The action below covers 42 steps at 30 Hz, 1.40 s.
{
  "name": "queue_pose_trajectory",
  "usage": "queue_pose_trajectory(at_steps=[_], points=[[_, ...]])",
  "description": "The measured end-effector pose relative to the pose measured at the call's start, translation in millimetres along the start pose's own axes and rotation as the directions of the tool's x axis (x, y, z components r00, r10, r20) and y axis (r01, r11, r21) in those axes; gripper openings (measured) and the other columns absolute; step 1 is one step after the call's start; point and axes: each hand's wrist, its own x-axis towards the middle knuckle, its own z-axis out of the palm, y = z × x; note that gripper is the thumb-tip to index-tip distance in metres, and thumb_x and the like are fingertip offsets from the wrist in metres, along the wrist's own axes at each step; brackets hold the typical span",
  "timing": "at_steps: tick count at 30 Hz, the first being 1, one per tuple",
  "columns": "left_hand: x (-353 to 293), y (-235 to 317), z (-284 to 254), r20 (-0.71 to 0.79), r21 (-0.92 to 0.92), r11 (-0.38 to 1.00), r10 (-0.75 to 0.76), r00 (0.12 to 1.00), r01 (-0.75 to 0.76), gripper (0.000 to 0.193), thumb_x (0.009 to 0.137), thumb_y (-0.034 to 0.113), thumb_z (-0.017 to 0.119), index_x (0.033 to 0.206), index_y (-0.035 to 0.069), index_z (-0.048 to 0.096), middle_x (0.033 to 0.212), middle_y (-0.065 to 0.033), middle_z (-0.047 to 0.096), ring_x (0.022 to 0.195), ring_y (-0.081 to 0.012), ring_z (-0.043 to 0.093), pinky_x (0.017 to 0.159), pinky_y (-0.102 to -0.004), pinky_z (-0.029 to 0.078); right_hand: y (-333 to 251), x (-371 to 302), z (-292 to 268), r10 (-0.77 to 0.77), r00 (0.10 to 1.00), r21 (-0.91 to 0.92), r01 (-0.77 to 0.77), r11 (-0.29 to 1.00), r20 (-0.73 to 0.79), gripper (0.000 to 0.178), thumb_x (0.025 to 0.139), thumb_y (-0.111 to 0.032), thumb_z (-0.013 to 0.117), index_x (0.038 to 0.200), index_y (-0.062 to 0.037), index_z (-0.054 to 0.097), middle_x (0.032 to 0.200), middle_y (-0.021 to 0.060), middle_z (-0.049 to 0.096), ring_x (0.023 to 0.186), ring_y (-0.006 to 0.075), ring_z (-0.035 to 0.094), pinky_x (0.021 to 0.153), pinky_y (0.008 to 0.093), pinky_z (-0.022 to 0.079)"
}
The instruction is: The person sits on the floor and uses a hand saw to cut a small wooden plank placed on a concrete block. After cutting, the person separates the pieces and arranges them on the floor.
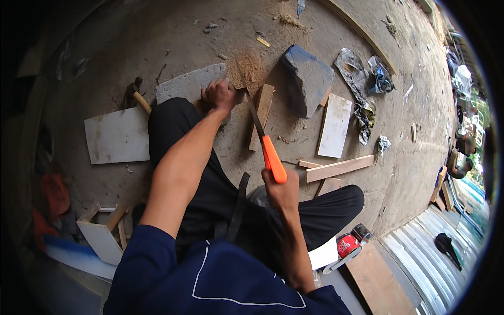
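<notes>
My right hand [281,190] is closed round the bright orange handle [274,163] of a handsaw. The saw's dark, narrow blade [255,114] points away and slightly left, passing beside a short wooden block [264,107]. Farther off on the left, my left hand [219,95] is curled, its fingers bent down beside the blade's far end. What lies under those fingers is mostly hidden. A pale grey slab [190,82] lies just left of that hand. Reddish sawdust [250,68] is heaped on the floor beyond the blade.
A hammer [140,98] and white board [116,135] lie left. A large bluish-grey stone block [308,79], another white board [335,126], wood strips [341,168] and crumpled plastic [353,71] lie right. A red can [347,245] stands near my right knee, by corrugated metal sheets [420,252].
</notes>
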Motion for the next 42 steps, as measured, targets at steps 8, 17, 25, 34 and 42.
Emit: queue_pose_trajectory(at_steps=[8,17,25,34,42], points=[[2,9,-1,-0.010,-0.052,0.998,0.047,0.999,-0.048,0.015,0.076,0.019,0.051,0.067,0.012,0.060,0.078,-0.0034,0.064,0.082,-0.0254,0.060,0.074,-0.0457,0.037,-2,37,17,-0.003,0.998,0.060,0.006,0.998,-0.055,0.025,0.075,-0.020,0.064,0.069,0.0038,0.059,0.062,0.0223,0.056,0.054,0.0360,0.057,0.054,0.0372,0.044],[3,4,-3,0.034,-0.010,1.000,0.029,0.999,-0.028,0.015,0.077,0.020,0.050,0.071,0.013,0.062,0.082,-0.0042,0.064,0.085,-0.0258,0.060,0.074,-0.0455,0.039,10,2,-2,-0.019,1.000,0.040,0.020,0.999,-0.008,0.026,0.076,-0.020,0.063,0.072,0.0051,0.059,0.063,0.0244,0.055,0.059,0.0407,0.056,0.055,0.0398,0.044],[2,-1,0,0.017,-0.011,1.000,-0.006,1.000,0.006,0.015,0.076,0.021,0.051,0.068,0.013,0.060,0.082,-0.0031,0.064,0.085,-0.0250,0.060,0.074,-0.0445,0.039,-10,-5,-3,0.009,0.999,0.022,-0.010,1.000,0.036,0.026,0.075,-0.022,0.064,0.072,0.0041,0.060,0.063,0.0244,0.055,0.059,0.0397,0.057,0.055,0.0404,0.044],[2,13,-2,0.049,-0.067,0.998,0.007,0.999,-0.004,0.015,0.077,0.021,0.050,0.071,0.012,0.060,0.085,-0.0037,0.064,0.088,-0.0256,0.059,0.078,-0.0471,0.038,-5,45,22,-0.032,0.999,0.089,0.035,0.995,-0.038,0.026,0.075,-0.023,0.065,0.074,0.0030,0.061,0.064,0.0225,0.057,0.061,0.0402,0.058,0.056,0.0403,0.045],[2,6,-4,0.095,-0.002,1.000,0.012,0.995,-0.011,0.018,0.079,0.022,0.048,0.075,0.013,0.063,0.086,-0.0041,0.064,0.089,-0.0263,0.059,0.081,-0.0474,0.038,12,5,11,0.034,0.999,0.050,-0.034,0.998,-0.001,0.024,0.075,-0.019,0.064,0.074,0.0043,0.060,0.065,0.0245,0.056,0.061,0.0409,0.057,0.055,0.0391,0.044]])
